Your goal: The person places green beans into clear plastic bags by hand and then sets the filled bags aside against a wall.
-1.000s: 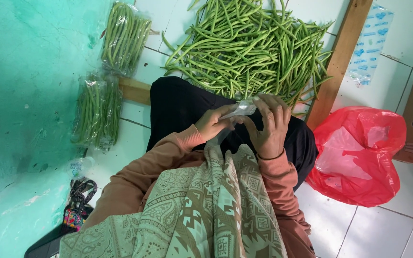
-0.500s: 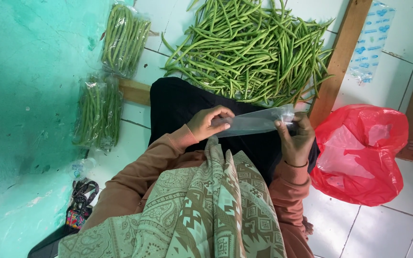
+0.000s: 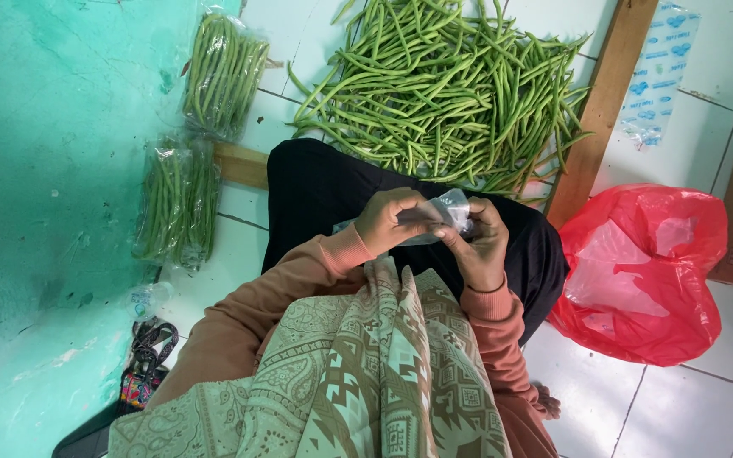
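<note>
Seated on the white floor, a heap of loose green beans (image 3: 447, 93) spread beyond my knees and two packed bean bags (image 3: 197, 136) to its left, I have drawn my hands back together: left hand (image 3: 396, 222) and right hand (image 3: 478, 246) now pinch a crumpled clear plastic bag (image 3: 450, 210), stretched flat half a second ago, just short of the heap.

Hands: two, left hand (image 3: 396, 222) and right hand (image 3: 478, 246), above the black lap (image 3: 324, 191)
Clear bag (image 3: 444, 212) in hands: one
Loose bean pile (image 3: 447, 89): one, beyond the lap
Packed bean bags: two, first (image 3: 224, 72) and second (image 3: 173, 202), left of the lap
Red bag (image 3: 638, 271): one, right of the lap
</note>
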